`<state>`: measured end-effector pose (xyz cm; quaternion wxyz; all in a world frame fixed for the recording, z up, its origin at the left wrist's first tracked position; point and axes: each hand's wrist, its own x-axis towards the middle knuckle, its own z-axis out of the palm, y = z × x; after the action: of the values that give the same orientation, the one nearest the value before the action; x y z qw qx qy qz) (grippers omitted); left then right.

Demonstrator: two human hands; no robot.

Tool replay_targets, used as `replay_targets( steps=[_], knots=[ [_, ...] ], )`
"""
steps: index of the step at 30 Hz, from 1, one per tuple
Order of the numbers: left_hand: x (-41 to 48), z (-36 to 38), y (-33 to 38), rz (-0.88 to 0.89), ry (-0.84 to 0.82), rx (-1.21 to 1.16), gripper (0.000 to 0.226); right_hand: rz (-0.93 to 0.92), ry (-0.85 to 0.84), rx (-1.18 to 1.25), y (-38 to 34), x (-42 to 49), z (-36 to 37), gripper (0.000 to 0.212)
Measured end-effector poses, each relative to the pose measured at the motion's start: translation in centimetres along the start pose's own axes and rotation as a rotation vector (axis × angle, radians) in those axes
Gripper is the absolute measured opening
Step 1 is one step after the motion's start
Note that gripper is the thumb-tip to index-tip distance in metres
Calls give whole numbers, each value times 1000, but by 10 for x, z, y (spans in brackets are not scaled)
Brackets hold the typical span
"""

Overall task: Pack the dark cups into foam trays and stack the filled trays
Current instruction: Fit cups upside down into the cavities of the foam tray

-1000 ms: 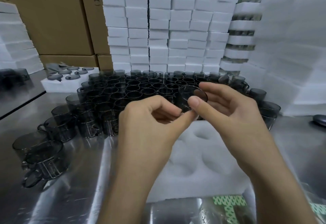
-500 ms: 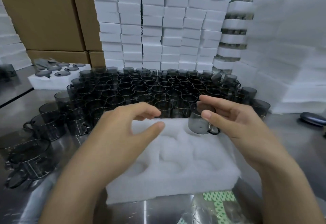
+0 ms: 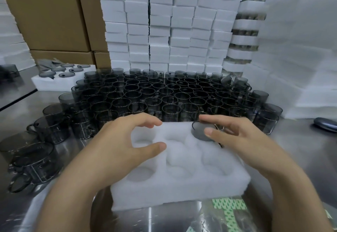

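A white foam tray [image 3: 182, 188] with several round pockets lies on the steel table in front of me. One dark cup [image 3: 200, 131] sits in its far right pocket, and my right hand [image 3: 242, 140] holds that cup by the rim between thumb and fingers. My left hand [image 3: 120, 144] hovers over the tray's far left pockets with its fingers curved and nothing in it. Beyond the tray, a dense field of dark cups [image 3: 164, 93] stands upright.
More cups [image 3: 36, 160] sit loose at the left. A filled foam tray [image 3: 60, 78] lies at the back left. Stacks of white foam trays [image 3: 169, 23] and cardboard boxes [image 3: 54, 16] wall the back. A dark oval object [image 3: 326, 125] lies at the right.
My right hand has carried the cup down from in front of me into the tray's far right pocket. My left hand let go of it and moved over the tray's left side.
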<state>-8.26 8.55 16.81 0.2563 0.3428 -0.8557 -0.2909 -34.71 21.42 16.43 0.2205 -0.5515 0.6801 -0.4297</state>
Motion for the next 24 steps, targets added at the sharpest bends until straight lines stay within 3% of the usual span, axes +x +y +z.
replay_targets(
  steps=[8,11,15,17,20,24],
  knots=[
    [2,1,-4,13,2,-9,51,19,29,-271,-9,0,-1,53],
    [3,2,-5,21,3,0,52,-77,91,-202,-17,0,3,67],
    [5,3,-6,33,1,6,53,-27,-128,-338,-20,6,23,75],
    [5,3,-6,35,6,-3,52,3,-139,-401,-19,7,31,73],
    [7,4,-7,43,34,-12,47,-32,-5,-372,-27,5,26,68],
    [11,5,-10,46,70,-34,35,-155,144,-490,-52,37,5,42]
  ],
)
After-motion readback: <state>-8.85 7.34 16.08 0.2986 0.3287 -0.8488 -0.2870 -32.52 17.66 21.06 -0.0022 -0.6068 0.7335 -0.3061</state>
